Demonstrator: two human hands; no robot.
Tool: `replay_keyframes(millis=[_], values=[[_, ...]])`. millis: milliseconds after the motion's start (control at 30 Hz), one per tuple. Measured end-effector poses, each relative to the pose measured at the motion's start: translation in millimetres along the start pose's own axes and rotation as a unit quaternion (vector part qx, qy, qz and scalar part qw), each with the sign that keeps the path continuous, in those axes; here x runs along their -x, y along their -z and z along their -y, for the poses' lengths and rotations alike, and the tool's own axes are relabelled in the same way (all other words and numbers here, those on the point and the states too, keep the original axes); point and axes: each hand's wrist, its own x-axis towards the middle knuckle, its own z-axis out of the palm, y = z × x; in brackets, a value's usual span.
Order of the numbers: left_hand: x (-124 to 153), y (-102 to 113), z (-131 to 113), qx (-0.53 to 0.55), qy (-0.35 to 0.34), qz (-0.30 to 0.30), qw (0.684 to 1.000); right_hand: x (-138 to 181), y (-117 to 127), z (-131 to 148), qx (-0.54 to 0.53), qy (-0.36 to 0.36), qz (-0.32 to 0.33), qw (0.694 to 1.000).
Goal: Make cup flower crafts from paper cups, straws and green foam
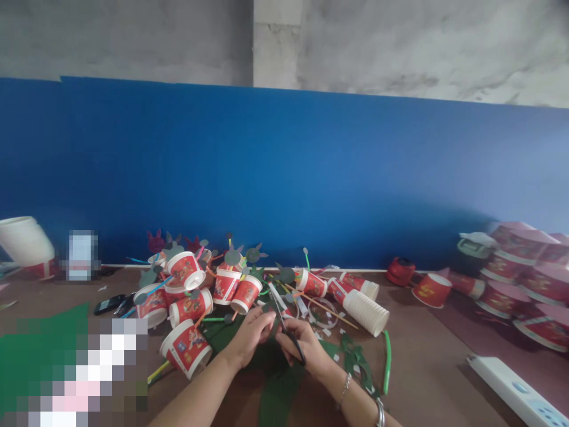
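Note:
My right hand (301, 344) is closed on the black handles of a pair of scissors (284, 323), whose blades point up and away from me. My left hand (251, 335) pinches a small piece of dark green paper (267, 308) at the blades. Both hands rest over a larger dark green sheet (278, 385) lying on the brown table (427, 379). A bracelet sits on my right wrist.
A heap of red-and-white paper cups (191, 296) with straws and paper flowers lies behind my hands. A stack of white cups (367, 309) lies on its side to the right. Red bowls (528, 273), a red punch (400, 271) and a white power strip (515, 391) sit right. Green sheet lies left.

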Motion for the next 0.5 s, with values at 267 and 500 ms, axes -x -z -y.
replay_keyframes(millis=[267,500], values=[[-1.0,1.0,0.5,0.017,-0.014,0.008,1.000,-0.7,-0.2,-1.6,0.004,-0.016,0.000,1.000],[2.8,-7.2,-2.7,0.014,-0.033,0.001,0.999,-1.1,-0.3,-4.8,-0.001,-0.015,-0.003,1.000]])
